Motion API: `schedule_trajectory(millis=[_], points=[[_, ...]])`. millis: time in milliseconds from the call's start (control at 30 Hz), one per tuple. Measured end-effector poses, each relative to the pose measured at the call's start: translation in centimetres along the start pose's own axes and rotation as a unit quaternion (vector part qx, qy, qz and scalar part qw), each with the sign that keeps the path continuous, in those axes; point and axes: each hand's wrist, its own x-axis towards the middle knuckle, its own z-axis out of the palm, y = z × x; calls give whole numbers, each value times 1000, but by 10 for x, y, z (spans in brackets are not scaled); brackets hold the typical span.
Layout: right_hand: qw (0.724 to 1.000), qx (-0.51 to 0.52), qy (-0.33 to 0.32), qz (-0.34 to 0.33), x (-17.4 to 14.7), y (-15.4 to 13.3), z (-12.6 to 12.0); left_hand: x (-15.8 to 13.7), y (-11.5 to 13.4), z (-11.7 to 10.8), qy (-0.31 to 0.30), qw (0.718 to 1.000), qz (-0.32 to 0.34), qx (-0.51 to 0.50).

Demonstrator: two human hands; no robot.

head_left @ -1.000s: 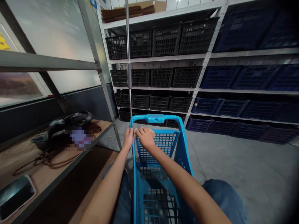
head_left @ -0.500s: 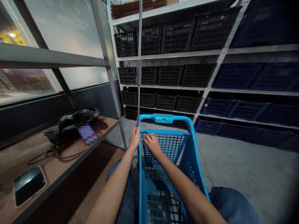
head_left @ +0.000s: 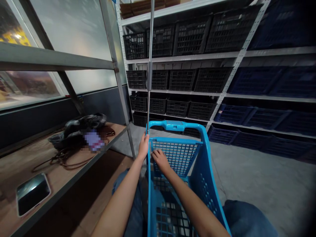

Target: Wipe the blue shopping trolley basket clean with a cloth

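Between my legs stands a blue plastic shopping cart [head_left: 208, 158] with a grid flap [head_left: 181, 154] at its handle end. My left hand [head_left: 143, 146] is closed around the cart's left rim, at the foot of a thin metal pole [head_left: 151, 42] that rises upright from that corner. Inside the cart, my right hand [head_left: 160, 159] is closed near the same rim and in front of the flap. Its curled fingers pinch a small greyish cloth, mostly hidden now.
At left, a wooden shelf [head_left: 14, 158] on a metal frame bears a phone [head_left: 33, 194], a dark plaid cloth bundle [head_left: 84, 123] and a brown cord [head_left: 77, 164]. Ahead stand white racks [head_left: 229, 77] with black crates [head_left: 182, 79] and dark blue crates [head_left: 256, 80]. Grey floor lies at right.
My right hand has slid down a little inside the left rim, and the greyish cloth shows less. My left hand keeps its hold. The whole view has shifted slightly.
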Motion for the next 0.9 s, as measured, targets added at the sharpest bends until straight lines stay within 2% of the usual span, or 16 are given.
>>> schedule_trajectory(millis=[100,233,300,367,467,567,633,733,800,833,900], points=[[999,32,4,12,-13,-1,2,-1,0,0,0,1000,-3,-5],[987,77,118,77,20,8,-29,0,-2,1,0,1000,7,-17],[981,85,145,98,33,10,-35,0,-3,1,-2,1000,14,-20],[986,81,113,85,27,6,-27,0,-3,1,0,1000,8,-17],[996,65,23,54,-7,-5,3,0,-2,0,5,1000,-10,-12],[996,64,-12,67,-31,-11,18,-2,0,0,0,1000,-7,-12],[994,78,13,80,-25,-8,7,-2,0,0,5,1000,-4,-13],[983,98,106,115,9,2,-25,-2,0,0,4,1000,-3,-19],[975,101,145,138,28,5,-39,-2,0,1,-4,1000,5,-21],[975,99,143,140,32,4,-40,-2,0,1,-7,1000,8,-19],[984,91,90,122,24,-2,-30,-2,1,0,-4,1000,3,-13]])
